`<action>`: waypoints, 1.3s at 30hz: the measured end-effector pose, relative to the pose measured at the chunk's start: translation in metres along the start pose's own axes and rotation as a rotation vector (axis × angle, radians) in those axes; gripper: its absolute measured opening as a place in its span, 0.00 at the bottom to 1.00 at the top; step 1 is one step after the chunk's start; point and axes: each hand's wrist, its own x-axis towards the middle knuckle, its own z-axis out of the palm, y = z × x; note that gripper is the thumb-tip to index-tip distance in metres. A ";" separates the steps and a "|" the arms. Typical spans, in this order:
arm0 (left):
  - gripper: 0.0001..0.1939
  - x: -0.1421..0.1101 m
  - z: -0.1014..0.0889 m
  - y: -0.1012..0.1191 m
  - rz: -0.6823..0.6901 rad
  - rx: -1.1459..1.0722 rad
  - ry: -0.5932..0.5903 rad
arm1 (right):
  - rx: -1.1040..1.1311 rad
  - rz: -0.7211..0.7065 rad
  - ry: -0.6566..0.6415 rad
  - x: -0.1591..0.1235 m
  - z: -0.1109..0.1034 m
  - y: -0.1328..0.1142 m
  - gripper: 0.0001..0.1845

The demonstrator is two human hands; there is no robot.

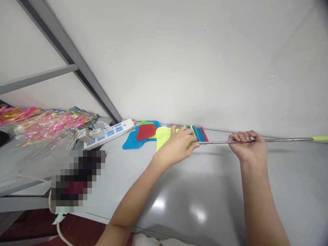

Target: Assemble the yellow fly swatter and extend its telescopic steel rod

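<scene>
A telescopic fly swatter spans sideways above the table, its thin metal rod [215, 142] drawn out long. Its perforated yellow head [162, 137] shows at the left, and a yellow-green grip [320, 138] reaches the right edge. My left hand [180, 141] is closed around the swatter where the head meets the rod, which it partly hides. Farther along, my right hand [248, 145] wraps the rod, palm turned up and fingers curled. Behind my left hand lie more swatters: a red head [146, 132], blue heads [132, 140], and several coloured handles [202, 134].
A white power strip [112, 133] with plugs and cables lies left of the swatters. Clear plastic packets with pink items [58, 123] spread at far left. A pixelated dark object [79, 177] rests near the table's front left. A grey metal frame [84, 82] meets the wall.
</scene>
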 end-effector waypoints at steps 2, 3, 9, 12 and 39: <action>0.16 0.001 -0.001 0.003 0.013 0.043 0.013 | 0.052 0.039 0.011 0.000 -0.002 0.003 0.12; 0.16 0.001 -0.001 0.004 0.020 0.071 0.018 | 0.079 0.040 0.006 0.000 -0.002 0.006 0.12; 0.13 0.007 0.004 0.005 0.052 0.148 0.056 | 0.115 -0.118 -0.026 -0.010 0.000 0.019 0.14; 0.11 0.009 0.005 0.004 0.060 0.133 0.062 | 0.104 -0.169 -0.038 -0.015 0.003 0.023 0.14; 0.17 -0.020 -0.023 0.001 0.027 0.090 0.190 | 0.090 -0.093 -0.008 -0.020 0.008 0.037 0.14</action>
